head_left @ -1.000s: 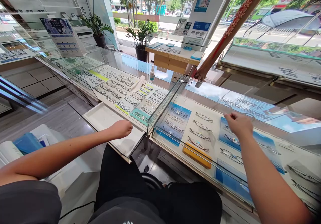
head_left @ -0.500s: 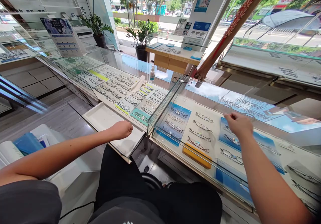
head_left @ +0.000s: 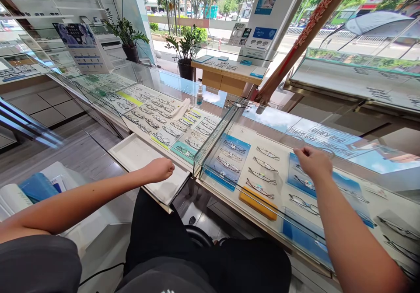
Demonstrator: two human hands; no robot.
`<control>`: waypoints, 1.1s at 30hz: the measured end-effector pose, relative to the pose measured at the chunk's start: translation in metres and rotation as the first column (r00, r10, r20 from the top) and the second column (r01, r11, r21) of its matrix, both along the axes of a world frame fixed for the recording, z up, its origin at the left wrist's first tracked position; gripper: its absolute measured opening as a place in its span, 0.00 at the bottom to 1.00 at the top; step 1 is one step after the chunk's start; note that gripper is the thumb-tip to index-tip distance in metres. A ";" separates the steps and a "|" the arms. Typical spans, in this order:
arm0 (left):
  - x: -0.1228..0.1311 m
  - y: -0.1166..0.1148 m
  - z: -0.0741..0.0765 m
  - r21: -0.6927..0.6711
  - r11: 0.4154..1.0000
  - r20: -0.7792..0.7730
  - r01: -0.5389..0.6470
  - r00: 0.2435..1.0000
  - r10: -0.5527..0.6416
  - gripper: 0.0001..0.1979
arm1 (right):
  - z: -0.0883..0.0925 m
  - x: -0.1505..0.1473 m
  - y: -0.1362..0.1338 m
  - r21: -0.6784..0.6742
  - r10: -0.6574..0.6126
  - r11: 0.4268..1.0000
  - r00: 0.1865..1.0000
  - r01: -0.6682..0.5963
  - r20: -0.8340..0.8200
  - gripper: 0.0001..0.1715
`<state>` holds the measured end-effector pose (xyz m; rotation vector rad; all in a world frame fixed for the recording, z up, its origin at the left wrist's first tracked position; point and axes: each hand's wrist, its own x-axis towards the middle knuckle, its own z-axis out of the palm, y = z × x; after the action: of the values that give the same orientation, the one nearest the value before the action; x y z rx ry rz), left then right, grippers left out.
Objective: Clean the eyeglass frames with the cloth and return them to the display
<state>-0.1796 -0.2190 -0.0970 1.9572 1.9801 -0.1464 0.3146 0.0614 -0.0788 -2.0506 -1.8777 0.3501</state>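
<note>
My right hand [head_left: 314,162] reaches into the open back of the glass display case [head_left: 229,122], fingers pinched together over a blue mat [head_left: 297,175]. A faint thin-rimmed pair of glasses [head_left: 292,142] shows at its fingertips. Rows of glasses [head_left: 262,170] lie on the white shelf to its left, with a yellow block [head_left: 257,203] at the front edge. My left hand [head_left: 160,169] is curled into a fist at the edge of a pulled-out white tray [head_left: 134,153]. What its fingers hold is hidden.
A second case to the left holds several rows of glasses [head_left: 157,118]; a folded cloth [head_left: 180,108] and a small spray bottle [head_left: 199,95] sit on its glass top. Potted plants [head_left: 187,50], a wooden table [head_left: 226,74] and a blue book [head_left: 37,187] on a white stand surround me.
</note>
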 end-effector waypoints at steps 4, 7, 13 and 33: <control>0.001 0.000 0.001 0.008 1.000 0.012 -0.006 1.000 0.006 0.17 | -0.002 0.001 0.001 0.001 0.000 1.000 1.000 0.000 0.007 0.16; 0.001 0.000 0.002 0.024 1.000 0.033 0.000 0.999 -0.001 0.20 | -0.001 0.000 0.000 -0.003 -0.002 1.000 1.000 0.002 0.014 0.16; 0.009 -0.002 0.013 0.014 0.999 0.089 0.034 0.995 -0.035 0.21 | 0.003 -0.006 -0.001 -0.009 -0.036 0.999 0.999 0.036 0.031 0.16; 0.054 0.263 0.202 0.660 0.602 -0.276 0.450 0.890 -0.362 0.14 | -0.007 -0.002 0.010 0.064 -0.002 0.998 1.000 0.002 0.010 0.17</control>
<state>-0.1254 0.0436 0.1046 2.9489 1.7436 0.5025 0.3130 0.0718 -0.0859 -2.0157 -1.8678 0.2753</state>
